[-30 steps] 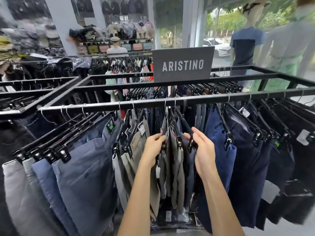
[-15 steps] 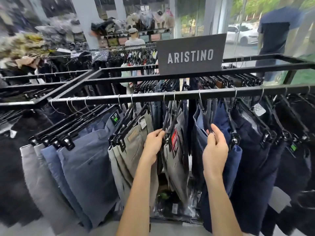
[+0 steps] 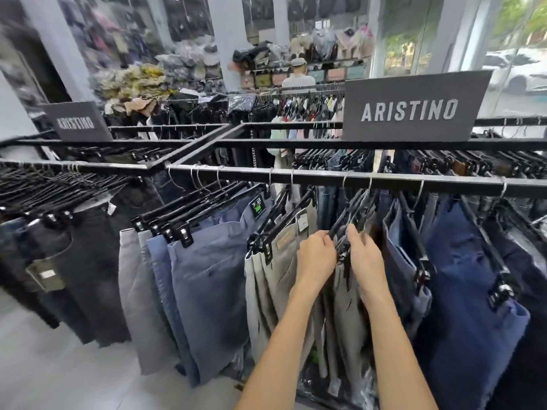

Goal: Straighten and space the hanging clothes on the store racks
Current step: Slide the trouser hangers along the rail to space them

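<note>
Shorts hang on black clip hangers from a black metal rack rail [image 3: 325, 176]. Both hands meet at the near clip end of a group of grey shorts' hangers [image 3: 344, 232]. My left hand [image 3: 315, 257] presses the left side of those hangers, next to the beige shorts [image 3: 284, 279]. My right hand [image 3: 365, 258] lies on their right side, fingers curled over the clip. Navy shorts [image 3: 461, 279] hang to the right, blue-grey shorts [image 3: 207, 279] to the left.
Dark jeans [image 3: 80, 261] hang on the adjoining rack at the left. Two grey ARISTINO signs [image 3: 414, 108] stand on the rack tops. More racks and piled clothes fill the back. Grey floor [image 3: 44, 365] lies at the lower left.
The view has swung left. My right hand came off the navy shorts' hanger and moved left to the grey shorts' hangers, close beside my left hand.
</note>
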